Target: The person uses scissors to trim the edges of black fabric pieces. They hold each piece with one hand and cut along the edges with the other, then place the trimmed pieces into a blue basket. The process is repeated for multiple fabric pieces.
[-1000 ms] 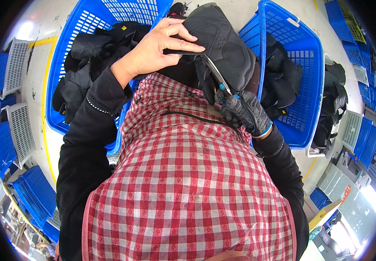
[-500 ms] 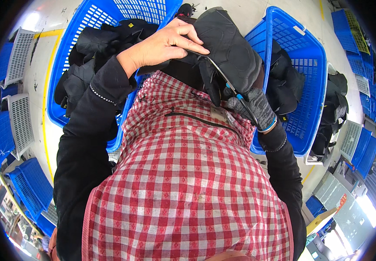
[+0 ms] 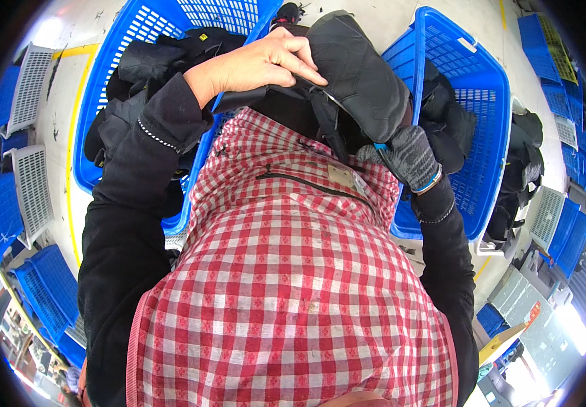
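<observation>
Over my lap lies a black padded piece [image 3: 354, 74] with moulded seam lines, perhaps a shoe upper, with loose black flaps hanging at its near side. Gripping its left edge is my bare left hand [image 3: 269, 62], the index finger stretched along the edge and the thumb under it. My right hand [image 3: 411, 160], in a grey knit glove, is closed round the handle of a slim metal tool with blue bands [image 3: 380, 146]. The tool's thin shaft runs beneath the near edge of the padded piece, so much of it is hidden. Its exact kind cannot be made out.
Blue plastic baskets stand close on both sides: the left basket [image 3: 84, 146] and the right basket [image 3: 499, 146] hold black pieces. More black pieces [image 3: 520, 163] lie beyond the right one. Stacked blue and grey crates [image 3: 35, 183] line the far left. A yellow line [image 3: 76, 136] marks the floor.
My right hand has moved up and slightly right, closer to the padded piece. The tool's shaft, plainly visible before, is now mostly covered. My left hand keeps nearly the same place.
</observation>
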Demonstrator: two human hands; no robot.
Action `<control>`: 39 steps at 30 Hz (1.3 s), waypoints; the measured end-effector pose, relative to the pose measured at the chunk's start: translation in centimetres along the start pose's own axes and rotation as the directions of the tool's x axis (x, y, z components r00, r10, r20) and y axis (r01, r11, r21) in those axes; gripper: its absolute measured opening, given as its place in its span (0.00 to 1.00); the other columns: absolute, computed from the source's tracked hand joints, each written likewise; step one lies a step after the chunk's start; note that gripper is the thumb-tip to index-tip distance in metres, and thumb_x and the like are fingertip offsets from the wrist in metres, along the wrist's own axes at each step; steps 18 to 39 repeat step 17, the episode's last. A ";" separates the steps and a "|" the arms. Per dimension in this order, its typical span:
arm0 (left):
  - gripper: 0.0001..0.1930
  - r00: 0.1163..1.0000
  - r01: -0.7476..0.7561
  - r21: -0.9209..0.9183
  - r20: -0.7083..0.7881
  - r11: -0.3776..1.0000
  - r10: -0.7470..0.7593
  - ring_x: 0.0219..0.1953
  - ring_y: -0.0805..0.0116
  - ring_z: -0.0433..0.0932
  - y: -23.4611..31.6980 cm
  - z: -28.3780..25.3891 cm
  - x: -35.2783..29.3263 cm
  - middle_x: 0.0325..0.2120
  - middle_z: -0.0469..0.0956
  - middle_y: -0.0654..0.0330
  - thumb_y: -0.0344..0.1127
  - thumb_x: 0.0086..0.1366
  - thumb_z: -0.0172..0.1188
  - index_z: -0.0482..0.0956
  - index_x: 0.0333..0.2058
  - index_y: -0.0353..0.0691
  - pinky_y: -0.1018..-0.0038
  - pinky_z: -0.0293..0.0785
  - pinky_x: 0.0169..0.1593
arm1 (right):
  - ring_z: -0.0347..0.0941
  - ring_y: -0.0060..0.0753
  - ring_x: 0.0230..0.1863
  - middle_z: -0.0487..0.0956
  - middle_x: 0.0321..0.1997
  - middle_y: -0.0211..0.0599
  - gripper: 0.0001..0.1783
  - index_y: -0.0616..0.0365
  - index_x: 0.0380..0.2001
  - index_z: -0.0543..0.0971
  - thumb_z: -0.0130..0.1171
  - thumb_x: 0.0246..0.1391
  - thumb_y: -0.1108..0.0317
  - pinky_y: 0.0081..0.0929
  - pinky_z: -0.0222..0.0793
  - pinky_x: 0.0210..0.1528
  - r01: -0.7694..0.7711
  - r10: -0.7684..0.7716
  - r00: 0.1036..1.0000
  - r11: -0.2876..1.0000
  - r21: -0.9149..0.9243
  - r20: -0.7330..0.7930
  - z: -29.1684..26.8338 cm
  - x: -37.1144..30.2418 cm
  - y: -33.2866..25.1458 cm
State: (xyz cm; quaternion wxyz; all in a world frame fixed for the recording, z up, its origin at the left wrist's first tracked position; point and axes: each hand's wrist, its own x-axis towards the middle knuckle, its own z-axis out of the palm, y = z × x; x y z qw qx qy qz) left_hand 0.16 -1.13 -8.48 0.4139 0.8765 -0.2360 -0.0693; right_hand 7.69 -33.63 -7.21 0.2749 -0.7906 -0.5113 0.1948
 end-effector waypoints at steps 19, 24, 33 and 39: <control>0.23 0.980 -0.023 0.304 -0.181 0.953 0.081 0.74 0.52 0.58 3.9 -0.2 0.9 0.56 0.79 0.65 0.25 0.57 0.66 0.88 0.50 0.55 0.53 0.53 0.77 | 0.70 0.16 0.26 0.75 0.30 0.23 0.19 0.54 0.53 0.76 0.54 0.72 0.51 0.20 0.68 0.27 -0.067 0.613 0.722 0.525 0.849 -0.322 2.1 -4.9 0.6; 0.23 0.980 -0.023 0.304 -0.181 0.953 0.081 0.74 0.52 0.58 3.9 -0.2 0.9 0.56 0.79 0.65 0.25 0.57 0.66 0.88 0.50 0.55 0.53 0.53 0.77 | 0.70 0.16 0.26 0.75 0.30 0.23 0.19 0.54 0.53 0.76 0.54 0.72 0.51 0.20 0.68 0.27 -0.067 0.613 0.722 0.525 0.849 -0.322 2.1 -4.9 0.6; 0.23 0.980 -0.023 0.304 -0.181 0.953 0.081 0.74 0.52 0.58 3.9 -0.2 0.9 0.56 0.79 0.65 0.25 0.57 0.66 0.88 0.50 0.55 0.53 0.53 0.77 | 0.70 0.16 0.26 0.75 0.30 0.23 0.19 0.54 0.53 0.76 0.54 0.72 0.51 0.20 0.68 0.27 -0.067 0.613 0.722 0.525 0.849 -0.322 2.1 -4.9 0.6; 0.23 0.980 -0.023 0.304 -0.181 0.953 0.081 0.74 0.52 0.58 3.9 -0.2 0.9 0.56 0.79 0.65 0.25 0.57 0.66 0.88 0.50 0.55 0.53 0.53 0.77 | 0.70 0.16 0.26 0.75 0.30 0.23 0.19 0.54 0.53 0.76 0.54 0.72 0.51 0.20 0.68 0.27 -0.067 0.613 0.722 0.525 0.849 -0.322 2.1 -4.9 0.6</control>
